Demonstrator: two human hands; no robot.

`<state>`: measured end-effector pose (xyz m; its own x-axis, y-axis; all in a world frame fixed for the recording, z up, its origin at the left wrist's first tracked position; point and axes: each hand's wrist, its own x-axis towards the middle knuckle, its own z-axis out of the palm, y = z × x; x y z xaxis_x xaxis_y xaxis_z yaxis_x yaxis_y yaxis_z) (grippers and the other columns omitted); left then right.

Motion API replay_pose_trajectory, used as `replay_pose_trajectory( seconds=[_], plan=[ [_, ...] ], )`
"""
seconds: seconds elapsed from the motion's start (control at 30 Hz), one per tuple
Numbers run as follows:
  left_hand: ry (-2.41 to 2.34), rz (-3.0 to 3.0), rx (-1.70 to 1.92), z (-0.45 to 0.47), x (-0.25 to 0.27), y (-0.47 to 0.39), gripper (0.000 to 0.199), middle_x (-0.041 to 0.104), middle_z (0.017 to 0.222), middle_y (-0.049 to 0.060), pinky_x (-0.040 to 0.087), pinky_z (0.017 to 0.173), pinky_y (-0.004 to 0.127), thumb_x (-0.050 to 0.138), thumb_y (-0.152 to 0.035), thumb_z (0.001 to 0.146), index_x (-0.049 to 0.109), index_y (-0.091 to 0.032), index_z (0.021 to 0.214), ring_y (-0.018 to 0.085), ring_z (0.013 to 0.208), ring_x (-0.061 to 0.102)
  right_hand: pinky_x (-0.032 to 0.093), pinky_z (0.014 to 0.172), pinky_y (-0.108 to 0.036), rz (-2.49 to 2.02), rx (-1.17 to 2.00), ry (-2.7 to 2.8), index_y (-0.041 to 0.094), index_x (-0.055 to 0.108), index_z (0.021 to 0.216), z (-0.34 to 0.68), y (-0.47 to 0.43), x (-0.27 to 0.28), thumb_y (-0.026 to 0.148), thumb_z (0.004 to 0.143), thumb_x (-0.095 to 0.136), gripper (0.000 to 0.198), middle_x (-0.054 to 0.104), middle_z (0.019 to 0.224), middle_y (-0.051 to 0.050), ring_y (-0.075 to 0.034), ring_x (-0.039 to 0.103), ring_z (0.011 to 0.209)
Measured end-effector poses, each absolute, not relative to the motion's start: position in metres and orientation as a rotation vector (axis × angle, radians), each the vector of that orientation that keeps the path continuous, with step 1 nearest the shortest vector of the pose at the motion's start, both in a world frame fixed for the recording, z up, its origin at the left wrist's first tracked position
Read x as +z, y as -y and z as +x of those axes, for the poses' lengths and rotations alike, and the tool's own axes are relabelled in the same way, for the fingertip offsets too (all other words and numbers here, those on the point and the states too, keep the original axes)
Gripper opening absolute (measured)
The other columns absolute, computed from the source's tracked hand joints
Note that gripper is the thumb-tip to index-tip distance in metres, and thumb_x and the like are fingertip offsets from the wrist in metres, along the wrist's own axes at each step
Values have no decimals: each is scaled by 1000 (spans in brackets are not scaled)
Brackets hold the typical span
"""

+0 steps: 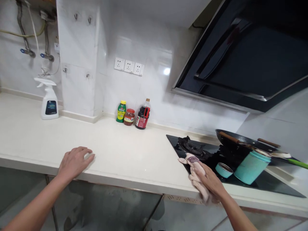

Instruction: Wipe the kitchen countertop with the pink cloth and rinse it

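Observation:
My left hand rests palm down near the front edge of the white countertop, fingers apart and holding nothing. Under my right hand is a pale pink cloth, bunched and gripped by the fingers. It lies over the front left corner of the black glass stove, and part of it hangs past the counter's edge. Just right of that hand stand a small turquoise cup-like lid and a taller turquoise canister, both on the stove. My right fingertips are partly hidden by the cloth.
Along the wall stand a green bottle, a red-lidded jar and a dark sauce bottle. A white spray bottle is at the left. A wok sits on the rear right burner, beneath the black range hood.

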<state>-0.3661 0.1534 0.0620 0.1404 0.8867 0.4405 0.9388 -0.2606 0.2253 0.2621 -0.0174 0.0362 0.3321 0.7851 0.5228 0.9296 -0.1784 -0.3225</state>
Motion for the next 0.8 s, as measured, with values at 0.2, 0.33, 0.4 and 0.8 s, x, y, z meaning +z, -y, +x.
replay_pose_trajectory(
  seconds=[0.2,0.33,0.4,0.8],
  plan=[
    [1883,-2317,-692,-360,72,-149,48,68,128,9,41,99,44,40,-51,88,73,-24,109,31,120,57,43,102,-46,-2340,-314,1431,20,60,132,239,0,49,60,95,33,61,60,136,-15,-34,54,125],
    [1880,-2327,-658,-360,74,-147,47,68,127,9,40,99,45,40,-50,89,73,-24,110,32,120,57,42,100,-47,-2334,-299,1491,18,57,135,210,-30,56,55,94,38,58,59,136,-17,-35,56,122],
    [1874,-2323,-660,-361,73,-148,47,68,128,8,41,98,44,40,-50,89,73,-24,110,32,120,57,40,103,-46,-2283,-299,1586,19,56,136,186,-42,55,52,93,43,56,58,138,-16,-34,54,125],
    [1834,-2312,-728,-365,65,-146,43,68,129,8,42,98,44,41,-44,90,72,-24,110,31,123,58,36,111,-45,-2209,-185,1835,17,53,141,146,-35,40,56,96,36,62,56,142,-15,-32,49,135]
  ],
)
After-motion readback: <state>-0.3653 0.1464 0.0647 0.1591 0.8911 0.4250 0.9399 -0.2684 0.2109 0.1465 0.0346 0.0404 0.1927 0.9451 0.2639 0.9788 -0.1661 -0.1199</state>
